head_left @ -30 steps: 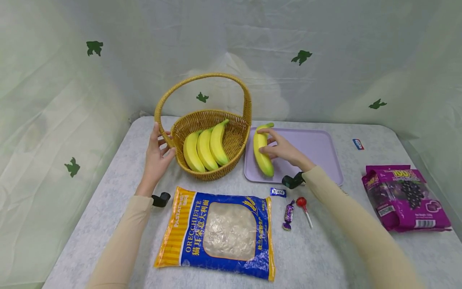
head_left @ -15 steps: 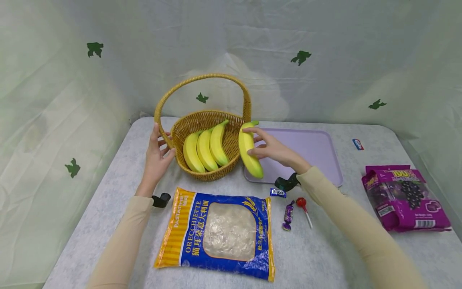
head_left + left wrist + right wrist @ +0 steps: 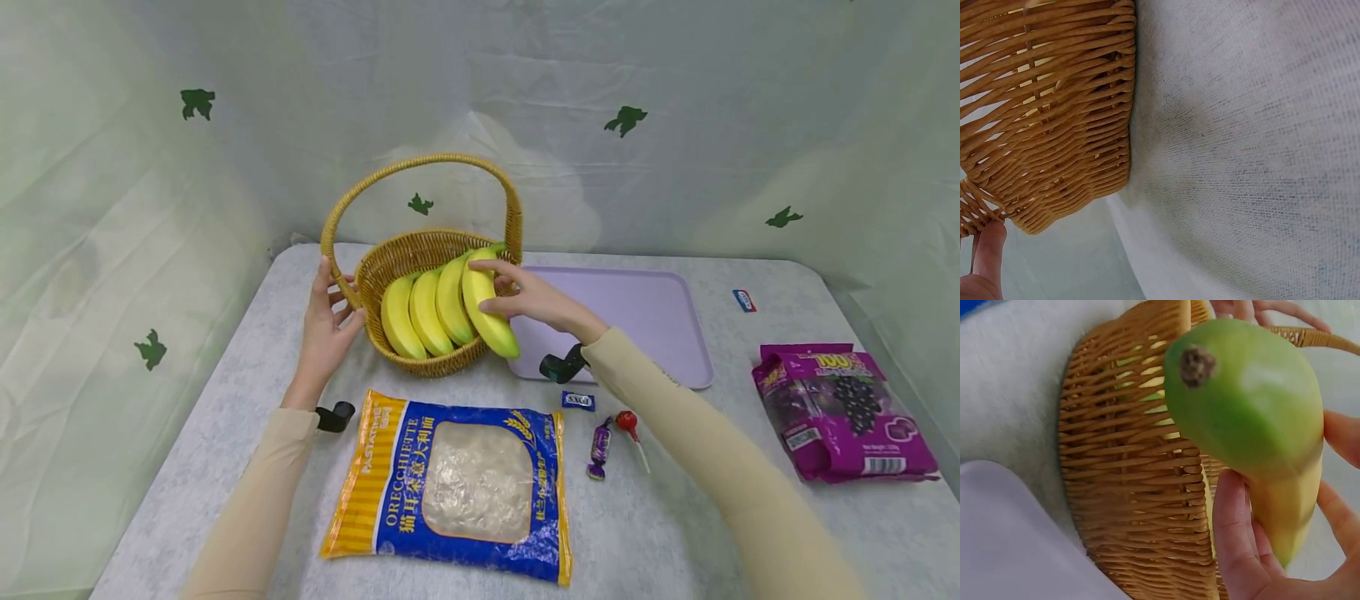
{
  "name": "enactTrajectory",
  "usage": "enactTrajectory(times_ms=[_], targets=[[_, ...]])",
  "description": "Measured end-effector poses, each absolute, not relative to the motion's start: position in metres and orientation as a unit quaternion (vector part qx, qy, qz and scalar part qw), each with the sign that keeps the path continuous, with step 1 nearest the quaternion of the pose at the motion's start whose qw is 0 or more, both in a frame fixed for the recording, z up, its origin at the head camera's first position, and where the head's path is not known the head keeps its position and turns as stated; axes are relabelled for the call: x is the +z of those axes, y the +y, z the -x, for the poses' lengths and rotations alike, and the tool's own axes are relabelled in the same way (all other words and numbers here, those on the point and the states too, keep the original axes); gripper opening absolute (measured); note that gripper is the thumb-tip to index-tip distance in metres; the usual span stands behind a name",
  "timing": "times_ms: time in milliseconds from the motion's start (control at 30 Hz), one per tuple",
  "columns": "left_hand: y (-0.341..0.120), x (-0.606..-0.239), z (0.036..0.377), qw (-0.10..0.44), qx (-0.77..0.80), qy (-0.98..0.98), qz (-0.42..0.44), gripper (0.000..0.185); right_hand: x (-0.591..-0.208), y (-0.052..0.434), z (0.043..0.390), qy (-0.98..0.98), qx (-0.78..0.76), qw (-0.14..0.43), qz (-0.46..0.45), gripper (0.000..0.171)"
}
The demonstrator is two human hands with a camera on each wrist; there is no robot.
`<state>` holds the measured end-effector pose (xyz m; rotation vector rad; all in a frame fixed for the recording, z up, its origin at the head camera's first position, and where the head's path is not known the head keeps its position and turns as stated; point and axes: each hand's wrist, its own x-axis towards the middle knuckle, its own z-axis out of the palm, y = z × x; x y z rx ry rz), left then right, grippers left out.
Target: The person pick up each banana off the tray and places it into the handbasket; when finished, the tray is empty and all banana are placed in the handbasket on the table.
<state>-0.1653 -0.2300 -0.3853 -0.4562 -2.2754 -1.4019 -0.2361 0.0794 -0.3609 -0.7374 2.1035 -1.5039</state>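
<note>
My right hand (image 3: 542, 302) pinches a yellow banana (image 3: 486, 307) between thumb and fingers, over the right side of the wicker basket (image 3: 441, 365). In the right wrist view the green-tinged end of the banana (image 3: 1241, 394) points toward the camera, above the basket's woven wall (image 3: 1129, 462). Three more bananas (image 3: 426, 310) lie side by side inside the basket. My left hand (image 3: 326, 332) holds the basket at the foot of its arched handle (image 3: 429, 157), on the left side. A finger (image 3: 990, 253) touches the weave in the left wrist view.
A lilac tray (image 3: 637, 325) lies right of the basket. Nearer are a pasta bag (image 3: 476, 483), a blue-wrapped sweet (image 3: 578, 401), a purple-wrapped candy (image 3: 599, 450) and a red lollipop (image 3: 627, 422). A purple grape-candy bag (image 3: 843, 412) and a small wrapped sweet (image 3: 744, 301) are far right.
My right hand has carried the banana left, from over the tray to over the basket's right side, beside the other bananas. The left hand stays at the handle.
</note>
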Motion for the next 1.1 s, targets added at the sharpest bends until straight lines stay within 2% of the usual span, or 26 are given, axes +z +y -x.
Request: enactTrajectory(times_ms=[300,567,900,1100], targets=[[-0.23,-0.385,0.165,0.22,-0.507,-0.815,0.175,0.09,-0.361,0.064,0.252,0.781,-0.535,0.227,0.229,0.065],[-0.23,-0.386,0.165,0.221,-0.508,-0.814,0.176,0.091,-0.361,0.05,0.26,0.828,-0.488,0.192,0.199,0.059],[-0.231,-0.386,0.165,0.219,-0.509,-0.815,0.171,0.089,-0.36,0.037,0.26,0.891,-0.351,0.155,0.244,0.056],[-0.231,-0.387,0.165,0.217,-0.508,-0.817,0.168,0.09,-0.362,0.039,0.258,0.886,-0.369,0.145,0.242,0.054]])
